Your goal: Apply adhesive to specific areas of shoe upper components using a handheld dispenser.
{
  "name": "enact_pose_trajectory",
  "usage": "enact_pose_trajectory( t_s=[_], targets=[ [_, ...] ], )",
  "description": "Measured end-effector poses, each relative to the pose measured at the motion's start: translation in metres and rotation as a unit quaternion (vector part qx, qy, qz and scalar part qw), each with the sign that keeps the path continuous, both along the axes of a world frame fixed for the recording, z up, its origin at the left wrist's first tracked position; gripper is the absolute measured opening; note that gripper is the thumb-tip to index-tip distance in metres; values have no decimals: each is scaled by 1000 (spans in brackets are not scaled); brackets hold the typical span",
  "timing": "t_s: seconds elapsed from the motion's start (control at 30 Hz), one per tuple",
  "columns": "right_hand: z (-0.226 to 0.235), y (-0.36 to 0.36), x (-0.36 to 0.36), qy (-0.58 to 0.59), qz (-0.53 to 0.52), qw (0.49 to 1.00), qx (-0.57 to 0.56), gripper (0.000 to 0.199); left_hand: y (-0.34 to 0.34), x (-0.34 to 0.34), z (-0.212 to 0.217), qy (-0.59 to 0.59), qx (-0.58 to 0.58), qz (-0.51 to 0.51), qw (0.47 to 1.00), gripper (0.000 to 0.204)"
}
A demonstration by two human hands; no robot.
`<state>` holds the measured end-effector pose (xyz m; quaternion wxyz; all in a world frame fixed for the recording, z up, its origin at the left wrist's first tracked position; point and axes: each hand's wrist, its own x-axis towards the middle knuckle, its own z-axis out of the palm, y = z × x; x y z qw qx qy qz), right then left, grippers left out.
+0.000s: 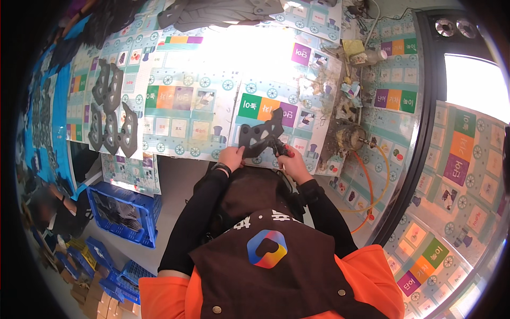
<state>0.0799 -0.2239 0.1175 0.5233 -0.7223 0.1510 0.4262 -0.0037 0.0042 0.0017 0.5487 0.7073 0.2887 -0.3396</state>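
A black moulded plastic part [255, 136] with round and angular openings lies on the patterned table sheet in front of me. My left hand [232, 158] pinches its near left corner between thumb and fingers. In my right hand [295, 167] is a red-handled hand tool [287, 151], its fingers wrapped round the grip. The tool's dark head meets the near right edge of the part; whether it is a pair of nippers is too small to tell. Several similar black parts [111, 130] are laid out on the table to the left.
Dark grey material [218, 13] is heaped at the far edge. To the right are a debris-covered fixture [348, 135], an orange hose [370, 183] and a whitish bottle [369, 57]. A blue crate [122, 212] stands lower left. Another person [64, 210] is at far left, near a blue-covered table [61, 111].
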Motion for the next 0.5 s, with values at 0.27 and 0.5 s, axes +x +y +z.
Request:
enact_pose_trajectory(
  t_s=[0.27, 0.5],
  targets=[
    [5, -4, 8, -12, -21, 1000, -2, 16, -1, 3, 6, 21, -22, 28, 999, 50],
    [2, -7, 11, -25, -54, 998, 7, 17, 0, 1, 3, 15, -18, 21, 1000, 51]
  ],
)
